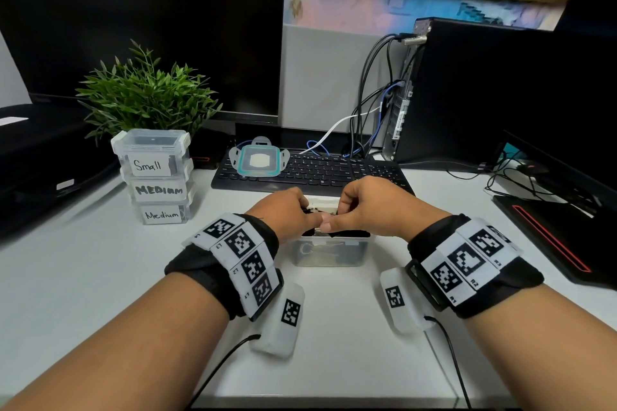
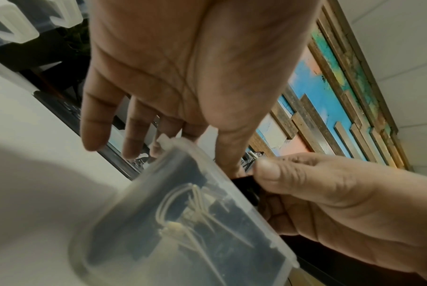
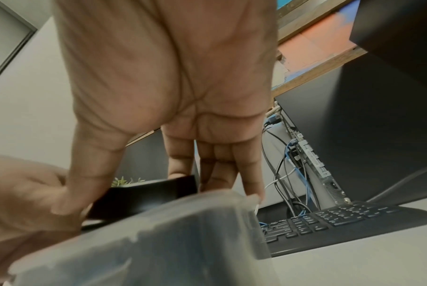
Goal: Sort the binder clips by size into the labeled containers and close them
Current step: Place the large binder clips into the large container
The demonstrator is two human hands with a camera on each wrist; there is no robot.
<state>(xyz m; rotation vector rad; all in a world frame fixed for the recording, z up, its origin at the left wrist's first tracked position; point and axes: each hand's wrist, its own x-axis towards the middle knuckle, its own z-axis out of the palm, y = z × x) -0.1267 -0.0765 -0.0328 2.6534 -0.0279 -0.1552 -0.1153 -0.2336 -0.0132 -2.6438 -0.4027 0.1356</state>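
An open clear container (image 1: 330,252) with several binder clips inside stands on the white desk at centre. Both hands meet just above its rim. My right hand (image 1: 337,213) pinches a large black binder clip (image 3: 144,195) between thumb and index finger. My left hand (image 1: 307,210) grips the same clip (image 2: 244,181) from the other side, its thumb against the clip and its other fingers reaching over the container's (image 2: 183,222) far rim. In the head view the clip is mostly hidden by the fingers.
Three closed containers labelled Small (image 1: 150,157), Medium (image 1: 160,190) and Medium (image 1: 162,213) are stacked at the left, in front of a plant (image 1: 143,93). A loose lid (image 1: 258,160) lies on the keyboard (image 1: 334,173). A computer tower (image 1: 484,93) and cables stand at the right.
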